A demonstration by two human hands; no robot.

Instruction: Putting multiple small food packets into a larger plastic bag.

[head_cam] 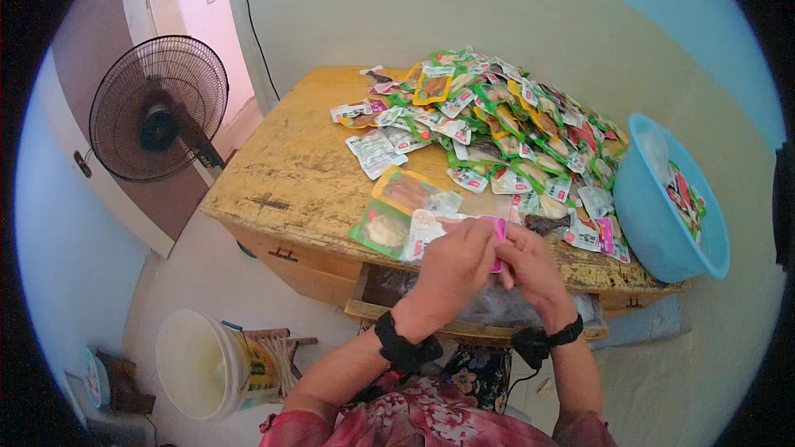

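Both hands meet over the front edge of a worn wooden table [286,167]. My left hand [456,257] and my right hand [528,261] pinch a small white and pink food packet [499,230] between their fingertips. Just left of the hands lie a green-edged packet [382,226], a yellow-edged packet [407,191] and a white packet [428,230], overlapping one another. Behind them rises a large heap of sealed food packets [497,118] with green, yellow and white edges. Below the hands, an open drawer [372,310] holds clear plastic bags [497,304].
A light-blue plastic basin [652,211] with packets inside stands tilted at the table's right end. A black standing fan [158,112] is at the left, near a door. On the floor at lower left are a white plastic bucket [192,363] and a small wooden stool [279,347].
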